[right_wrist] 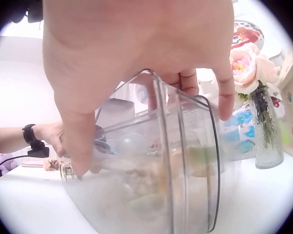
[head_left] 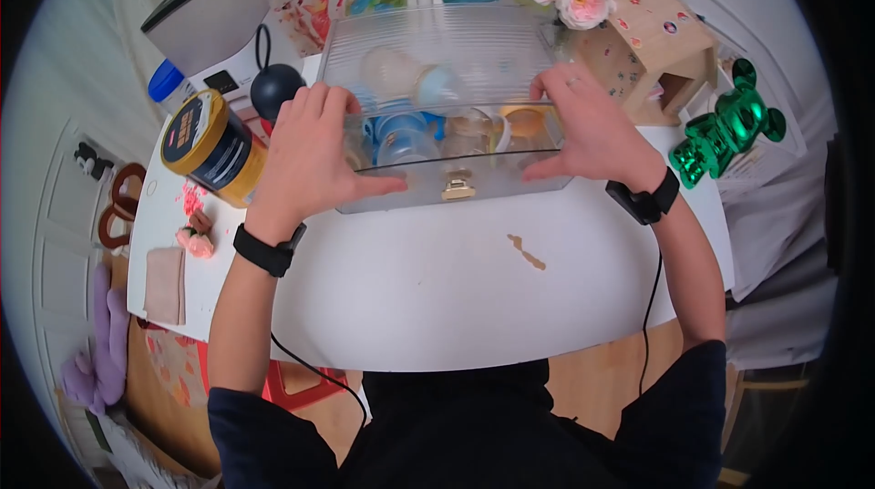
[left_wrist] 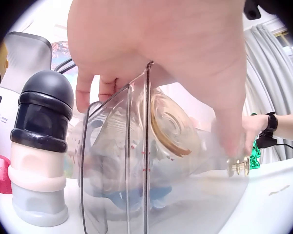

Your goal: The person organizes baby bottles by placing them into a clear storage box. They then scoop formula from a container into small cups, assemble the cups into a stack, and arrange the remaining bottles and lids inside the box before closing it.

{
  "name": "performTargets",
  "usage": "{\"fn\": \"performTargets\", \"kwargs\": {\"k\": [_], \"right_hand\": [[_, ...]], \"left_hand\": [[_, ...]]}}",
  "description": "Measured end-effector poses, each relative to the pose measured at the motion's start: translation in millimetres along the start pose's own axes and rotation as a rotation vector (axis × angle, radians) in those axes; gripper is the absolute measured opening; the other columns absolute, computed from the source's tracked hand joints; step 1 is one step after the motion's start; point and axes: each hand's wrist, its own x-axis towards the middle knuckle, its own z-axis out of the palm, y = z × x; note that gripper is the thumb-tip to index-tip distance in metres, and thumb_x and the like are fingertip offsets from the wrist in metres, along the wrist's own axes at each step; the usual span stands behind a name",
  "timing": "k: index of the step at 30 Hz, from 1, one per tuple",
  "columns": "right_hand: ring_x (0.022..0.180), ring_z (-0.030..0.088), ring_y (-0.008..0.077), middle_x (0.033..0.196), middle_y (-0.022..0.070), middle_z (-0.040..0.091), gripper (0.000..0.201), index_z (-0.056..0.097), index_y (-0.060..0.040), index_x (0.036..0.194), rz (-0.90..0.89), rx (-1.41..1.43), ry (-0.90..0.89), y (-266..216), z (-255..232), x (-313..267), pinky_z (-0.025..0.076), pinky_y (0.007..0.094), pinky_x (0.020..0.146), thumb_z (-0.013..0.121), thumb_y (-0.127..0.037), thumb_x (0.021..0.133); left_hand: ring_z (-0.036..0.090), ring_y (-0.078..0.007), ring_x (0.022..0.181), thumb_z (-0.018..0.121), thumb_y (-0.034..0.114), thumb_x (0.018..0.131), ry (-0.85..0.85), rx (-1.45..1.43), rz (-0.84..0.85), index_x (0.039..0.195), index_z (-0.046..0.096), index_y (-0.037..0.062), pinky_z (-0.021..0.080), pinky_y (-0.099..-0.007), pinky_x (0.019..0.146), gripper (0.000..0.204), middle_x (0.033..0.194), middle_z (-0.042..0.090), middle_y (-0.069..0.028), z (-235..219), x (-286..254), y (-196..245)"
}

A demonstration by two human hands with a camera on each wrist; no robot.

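Note:
A clear plastic storage box point(head_left: 392, 198) with a ribbed top stands on the white table in front of me. Through its walls show several baby bottles, one with blue parts point(head_left: 404, 136), and an amber piece point(head_left: 526, 124). A gold clasp point(head_left: 458, 185) sits at the middle of its front. My left hand point(head_left: 308, 152) grips the left end, thumb along the front and fingers over the top. Mirroring it, my right hand point(head_left: 597, 124) grips the right end. Both wrist views show the palms over the box's upper edges, with the fingers reaching down its far side.
Left of the box are a gold-lidded tub point(head_left: 219, 147), a stacked container with a dark domed top point(left_wrist: 41, 146) and a grey-white appliance point(head_left: 214, 24). Pink roses point(head_left: 583, 1), a wooden house point(head_left: 652, 33) and a shiny green bear figure point(head_left: 729, 129) stand right. A folded cloth point(head_left: 164, 286) lies left.

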Motion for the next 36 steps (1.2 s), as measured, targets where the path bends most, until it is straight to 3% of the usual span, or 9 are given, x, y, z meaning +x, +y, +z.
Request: {"fn": "performTargets", "kwargs": {"k": [3,6,13,19,23,30,36], "right_hand": [[0.116,0.061,0.036,0.117,0.0096,0.062,0.071,0.055,-0.0085,0.115,-0.049,0.03,0.01,12,7,4,0.051,0.0471,0.09,0.1,-0.04,0.069],[0.113,0.06,0.0334,0.112,0.0076,0.062,0.067,0.054,-0.0097,0.112,0.012,0.038,0.018,13,13,6,0.048,0.0467,0.087,0.098,-0.042,0.073],[0.107,0.061,0.0279,0.105,0.0028,0.063,0.056,0.056,-0.0117,0.109,0.035,-0.086,0.114,17,30,12,0.042,0.0441,0.091,0.092,-0.044,0.081],[0.102,0.062,0.0282,0.099,0.0021,0.064,0.051,0.056,-0.0117,0.104,0.042,-0.084,0.128,17,33,20,0.04,0.0417,0.09,0.092,-0.041,0.082],[0.101,0.061,0.0303,0.098,0.0048,0.063,0.048,0.055,-0.0107,0.101,0.096,-0.043,0.101,7,26,19,0.041,0.0427,0.09,0.092,-0.035,0.082],[0.099,0.06,0.0339,0.097,0.0076,0.063,0.037,0.055,-0.0089,0.099,0.088,0.255,0.092,15,20,18,0.043,0.0444,0.085,0.087,-0.011,0.081],[0.09,0.055,0.0293,0.09,0.0078,0.059,0.036,0.056,-0.0058,0.095,0.222,0.382,0.008,17,15,26,0.045,0.0418,0.081,0.086,-0.003,0.076]], "left_hand": [[0.059,-0.0339,0.101,0.103,0.049,0.057,0.026,0.046,0.018,0.112,0.06,0.0049,0.048,-0.0441,0.091,0.083,0.106,0.063,-0.01,6,4,-2],[0.058,-0.0318,0.097,0.104,0.046,0.058,0.009,0.04,-0.074,0.109,0.06,0.007,0.047,-0.043,0.089,0.078,0.103,0.063,-0.009,7,8,4],[0.057,-0.029,0.087,0.102,0.042,0.064,0.144,0.009,-0.028,0.094,0.058,0.0079,0.044,-0.0403,0.084,0.063,0.086,0.06,-0.0059,25,12,-8],[0.057,-0.0298,0.079,0.1,0.041,0.067,0.098,-0.001,-0.095,0.084,0.057,0.0073,0.044,-0.0398,0.084,0.057,0.078,0.059,-0.0061,26,21,-12],[0.058,-0.0297,0.08,0.1,0.038,0.069,0.059,-0.071,-0.092,0.085,0.059,0.0078,0.044,-0.0396,0.084,0.053,0.08,0.062,-0.0057,21,21,-16],[0.062,-0.0281,0.09,0.098,0.031,0.073,0.224,-0.113,-0.002,0.091,0.066,0.0092,0.046,-0.04,0.087,0.042,0.087,0.065,-0.0052,27,10,-18],[0.063,-0.0267,0.097,0.095,0.026,0.077,0.181,-0.044,-0.019,0.097,0.069,0.0098,0.047,-0.0404,0.088,0.036,0.099,0.066,-0.0042,24,8,-4]]}}
